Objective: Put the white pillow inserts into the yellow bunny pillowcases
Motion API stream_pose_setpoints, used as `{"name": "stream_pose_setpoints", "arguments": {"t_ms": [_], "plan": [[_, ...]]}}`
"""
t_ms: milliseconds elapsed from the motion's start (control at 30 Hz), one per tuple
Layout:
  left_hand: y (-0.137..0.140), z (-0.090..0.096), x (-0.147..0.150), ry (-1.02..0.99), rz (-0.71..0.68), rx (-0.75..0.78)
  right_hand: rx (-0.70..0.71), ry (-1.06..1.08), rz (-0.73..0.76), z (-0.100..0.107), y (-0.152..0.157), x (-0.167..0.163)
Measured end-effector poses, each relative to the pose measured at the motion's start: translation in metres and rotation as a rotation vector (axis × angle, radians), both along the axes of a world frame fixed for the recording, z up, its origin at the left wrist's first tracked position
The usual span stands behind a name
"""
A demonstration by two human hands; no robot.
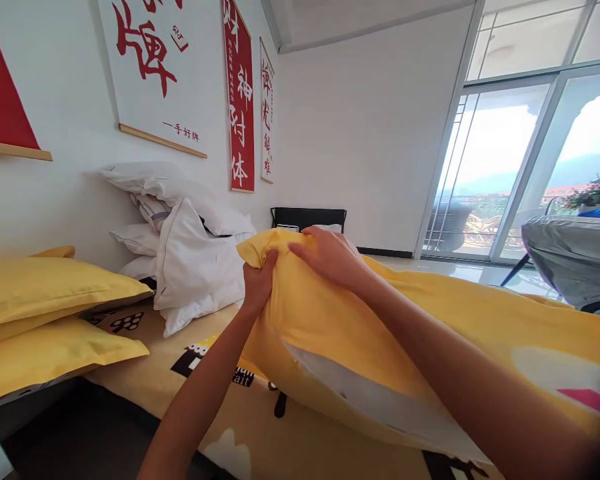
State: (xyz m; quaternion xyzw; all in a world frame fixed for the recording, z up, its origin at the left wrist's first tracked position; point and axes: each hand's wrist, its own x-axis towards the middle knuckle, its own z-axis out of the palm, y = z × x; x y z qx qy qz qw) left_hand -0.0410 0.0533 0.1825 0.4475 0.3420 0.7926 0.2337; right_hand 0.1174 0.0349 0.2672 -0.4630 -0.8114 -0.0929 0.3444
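Observation:
A yellow pillowcase lies in front of me, raised at its far left corner. Through its long side opening shows a white pillow. My left hand is closed around the bunched cloth near that corner, thumb on top. Along the upper edge, my right hand grips the pillowcase, its thumb on the near face and its other fingers over the far side, partly hidden.
Below is a bed with a patterned tan sheet. Yellow-covered pillows are stacked at the left, with white pillows piled against the wall. A grey-covered piece of furniture stands at the right by glass doors.

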Motion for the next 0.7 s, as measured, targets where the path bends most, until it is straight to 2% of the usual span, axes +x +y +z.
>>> {"name": "stream_pose_setpoints", "arguments": {"t_ms": [133,200,267,400,467,533,600,667,700], "plan": [[-0.001,-0.015,-0.019,0.018,-0.05,-0.069,-0.157,-0.067,0.178,-0.004,0.016,-0.024],[-0.004,-0.026,-0.031,0.119,-0.053,-0.074,-0.129,-0.103,0.281,-0.012,0.024,-0.026],[-0.01,-0.036,-0.042,0.233,0.108,-0.02,-0.033,-0.099,0.336,-0.018,0.029,-0.027],[-0.023,-0.047,-0.053,0.344,0.617,0.135,0.06,-0.048,0.446,-0.023,0.032,-0.03],[-0.03,-0.049,-0.052,0.389,0.81,0.271,0.064,0.0,0.512,-0.023,0.033,-0.033],[-0.037,-0.05,-0.048,0.529,1.005,0.448,0.076,0.037,0.571,-0.025,0.033,-0.033],[-0.043,-0.049,-0.042,0.749,1.098,0.532,0.13,0.056,0.611,-0.026,0.031,-0.032],[-0.047,-0.046,-0.036,0.884,1.031,0.471,0.203,0.061,0.636,-0.027,0.029,-0.03],[-0.048,-0.044,-0.034,0.888,0.965,0.416,0.234,0.065,0.649,-0.028,0.028,-0.029]]}}
